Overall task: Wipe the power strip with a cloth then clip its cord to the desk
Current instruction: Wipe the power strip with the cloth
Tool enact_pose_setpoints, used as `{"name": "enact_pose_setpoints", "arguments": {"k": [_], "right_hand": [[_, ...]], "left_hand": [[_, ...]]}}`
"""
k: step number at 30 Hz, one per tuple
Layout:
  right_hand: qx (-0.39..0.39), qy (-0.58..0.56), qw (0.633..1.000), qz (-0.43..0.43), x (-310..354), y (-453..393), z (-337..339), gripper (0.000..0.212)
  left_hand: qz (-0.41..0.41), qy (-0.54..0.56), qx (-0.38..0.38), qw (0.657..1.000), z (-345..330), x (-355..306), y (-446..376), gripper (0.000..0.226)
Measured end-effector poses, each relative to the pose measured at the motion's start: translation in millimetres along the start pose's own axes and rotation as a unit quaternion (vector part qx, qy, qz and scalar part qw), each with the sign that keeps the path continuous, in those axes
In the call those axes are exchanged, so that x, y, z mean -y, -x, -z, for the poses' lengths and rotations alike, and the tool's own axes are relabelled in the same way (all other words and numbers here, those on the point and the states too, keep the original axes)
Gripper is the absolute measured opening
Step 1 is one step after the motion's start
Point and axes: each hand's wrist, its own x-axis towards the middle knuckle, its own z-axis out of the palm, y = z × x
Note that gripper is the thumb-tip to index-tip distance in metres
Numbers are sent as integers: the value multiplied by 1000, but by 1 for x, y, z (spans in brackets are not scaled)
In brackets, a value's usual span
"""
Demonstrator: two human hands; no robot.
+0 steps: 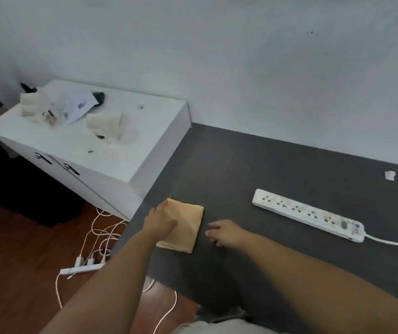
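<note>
Both hands are reaching out over the dark grey desk [277,165], forearms stretching forward from the bottom edge of the view. The left hand [160,221] is lying on the near left part of a folded tan cloth [185,225], fingers curling down onto the fabric; motion blur is making it hard to say whether they are actually pinching the cloth or only pressing on it. The left arm is running straight and slightly rightward, the wrist sitting flat. The right hand [224,231] is hovering just beside the cloth's right edge, palm down, fingers loosely spreading and pointing left toward the fabric, gripping nothing. Its forearm is angling in from the lower right corner.

The cloth is sitting near the desk's left edge, folded into a rough square. The white power strip [310,214] is lying flat on the desk well to the right of both hands, sockets facing up, running diagonally from upper left to lower right. Its cord [395,244] is trailing off the strip's near end toward the right edge of the view. Two small white clips [390,175] are sitting on the desk beyond the strip, near the wall [241,68].

To the left, a white cabinet [91,145] is standing against the desk, and a second strip with chargers [82,267] is lying on the wooden floor [19,261].
</note>
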Motion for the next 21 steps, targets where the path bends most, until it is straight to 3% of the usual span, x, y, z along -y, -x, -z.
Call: {"name": "enact_pose_setpoints", "arguments": {"k": [4,8,10,13,16,18,21], "right_hand": [[-87,-38,995,-16,7,-16,-38,28],[-148,-171,972,-68,18,-31,-59,47],[-151,-187,967,-87,23,-37,-62,45],[-129,-172,970,-117,29,-40,-58,16],[-119,-199,966,-117,38,-36,-50,14],[-119,-272,949,-108,41,-31,-42,12],[-111,-368,920,-73,39,-17,-23,14]], "left_hand": [[-3,97,-11,995,3,13,-2,76],[50,171,-6,984,-2,25,-5,74],[63,205,2,977,-3,26,-9,67],[67,253,73,962,2,23,-16,57],[53,280,172,943,12,18,-19,44],[33,352,194,915,16,13,-19,38],[11,431,179,885,25,2,-19,67]]}}
